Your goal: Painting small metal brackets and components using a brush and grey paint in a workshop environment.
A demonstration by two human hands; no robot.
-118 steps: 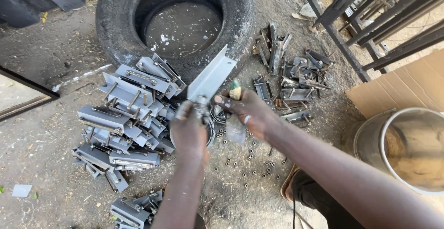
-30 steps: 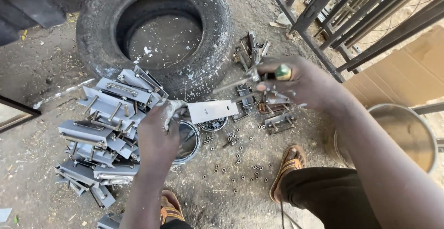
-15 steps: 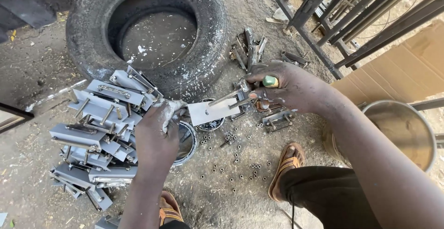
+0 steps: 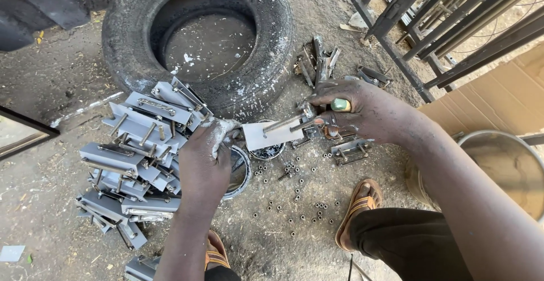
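Left hand [image 4: 207, 156] gripping grey metal bracket [image 4: 272, 135] at frame centre, right hand [image 4: 354, 113] clasping its threaded bolt [image 4: 286, 122], stacked brackets [image 4: 136, 162] lower left, tyre [image 4: 198, 37] above, loose nuts [image 4: 294, 207] on dirt below

Dirt ground [image 4: 51, 213], tyre [image 4: 272, 43], stacked grey metal brackets [image 4: 136, 162], scattered nuts [image 4: 294, 207], cardboard [image 4: 498, 99]

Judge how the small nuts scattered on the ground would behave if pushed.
The nuts look small and loose, so they would likely scatter rather than move together. Being short and ring-shaped, some might roll. The gritty dirt ground probably stops them quickly.
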